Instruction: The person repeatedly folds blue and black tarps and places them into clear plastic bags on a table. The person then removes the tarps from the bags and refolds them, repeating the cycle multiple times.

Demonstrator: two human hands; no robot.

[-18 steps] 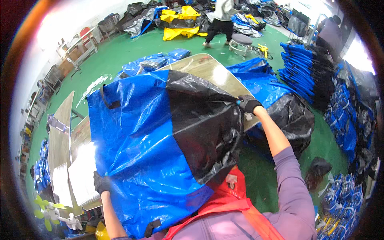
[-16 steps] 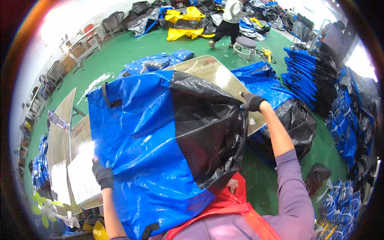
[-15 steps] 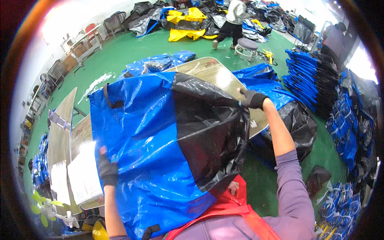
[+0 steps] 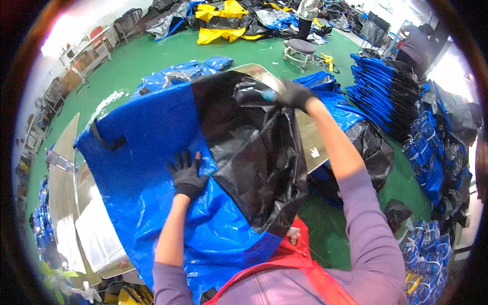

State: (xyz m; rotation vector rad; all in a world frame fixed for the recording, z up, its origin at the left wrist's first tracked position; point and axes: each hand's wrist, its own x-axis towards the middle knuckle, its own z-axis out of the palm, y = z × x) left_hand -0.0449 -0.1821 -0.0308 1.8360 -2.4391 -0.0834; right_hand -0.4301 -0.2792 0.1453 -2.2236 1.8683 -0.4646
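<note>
A large blue and black plastic sheet bag [image 4: 147,147] lies spread over the table in front of me, with a dark strap [image 4: 104,140] by its far left corner. My left hand [image 4: 188,175], in a dark glove, rests on the blue part near the seam, its fingers spread. At the far edge of the black part, my right hand [image 4: 292,95] is closed on the material; it is slightly blurred by motion. The near end of the bag reaches my red apron [image 4: 295,254].
The table [image 4: 312,134] shows around the bag. Folded blue-black bags [image 4: 376,91] stand stacked at right, beside tied blue bundles [image 4: 427,259]. A round stool [image 4: 300,48] stands beyond the table. Two people work farther back, near piled yellow and black sheets [image 4: 223,20].
My left hand has moved right, from the bag's left edge onto its blue middle. My right hand has gone farther away and left, drawing the black edge along.
</note>
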